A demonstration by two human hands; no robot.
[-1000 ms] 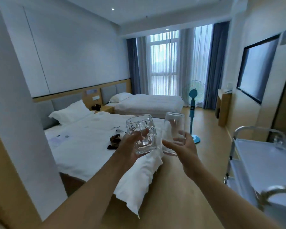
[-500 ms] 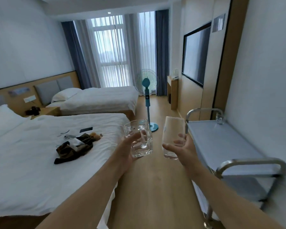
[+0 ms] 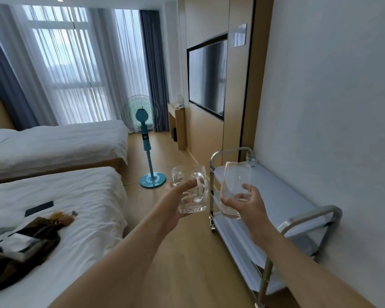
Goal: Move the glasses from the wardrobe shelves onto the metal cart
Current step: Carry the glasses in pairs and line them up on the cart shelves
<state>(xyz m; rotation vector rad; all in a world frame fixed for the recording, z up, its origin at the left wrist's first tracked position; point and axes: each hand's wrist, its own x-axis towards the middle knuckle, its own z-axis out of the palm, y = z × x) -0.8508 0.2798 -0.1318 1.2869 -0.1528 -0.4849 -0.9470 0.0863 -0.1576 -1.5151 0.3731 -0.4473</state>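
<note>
Left hand (image 3: 176, 200): raised at mid-frame, fingers curled round a dimpled glass mug (image 3: 190, 188), held upright in the air above the wooden floor (image 3: 187, 263), between the near bed (image 3: 87, 196) and the metal cart (image 3: 273, 196)

Right hand (image 3: 248, 206): raised just beside the left, fingers and thumb wrapped round the lower part of a plain tall tumbler (image 3: 235, 190), tilted slightly, in front of the cart's near-left corner; not touching the cart

Metal cart: against the white wall on the right, tubular rails at both ends, pale top tray with lower trays beneath

Small glass (image 3: 251, 157): standing on the cart's top tray at the far corner, by the far rail; details too blurred to tell

Near bed: white linen, bearing a dark phone (image 3: 39, 208) and a heap of brown clothing (image 3: 25, 236)

Far bed (image 3: 58, 141): white linen, beyond the near one

Standing fan (image 3: 145, 138): teal, on the floor between the far bed and a wooden desk (image 3: 177, 121)

Wall-mounted screen (image 3: 207, 76): dark, on the wood-panelled wall past the cart

Window (image 3: 65, 63): sheer curtains, dark drapes either side
</note>
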